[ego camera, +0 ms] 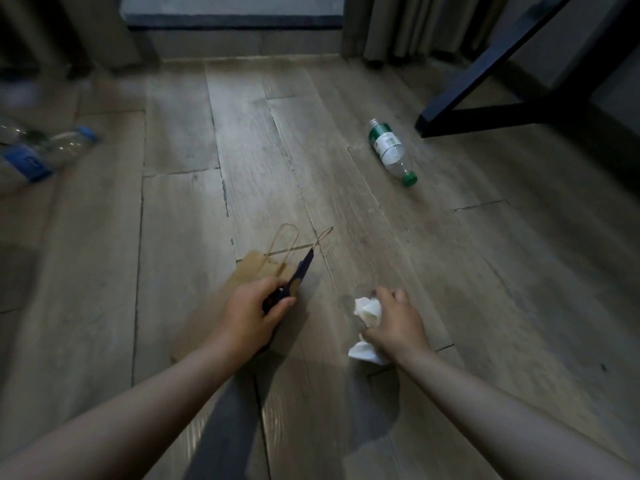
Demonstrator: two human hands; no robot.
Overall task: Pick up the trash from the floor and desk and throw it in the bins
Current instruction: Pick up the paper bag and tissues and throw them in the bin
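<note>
A pale wood-plank floor (166,258) fills the room, running up to grey curtains (415,26) that hang on either side of a low window ledge at the far wall. At upper right, the dark angled leg frame (485,81) of a piece of furniture stands on the boards.

A person reaches down with both bare arms. The left hand (252,313) grips a flattened brown paper bag (249,275) by its top edge, fingers curled round a dark blue panel. The bag's lower end is on the floor just in front of the person, and its twine handles (287,237) stick out toward the window.

A clear plastic bottle (391,150) with a green label and green cap lies on its side near the foot of the dark frame, well apart from both hands. Two more clear bottles (45,150) with blue labels lie blurred at the far left edge.

The right hand (398,320), just beside the bag, is closed round a wad of crumpled white tissue (369,311), with loose ends showing above and below the fist.
</note>
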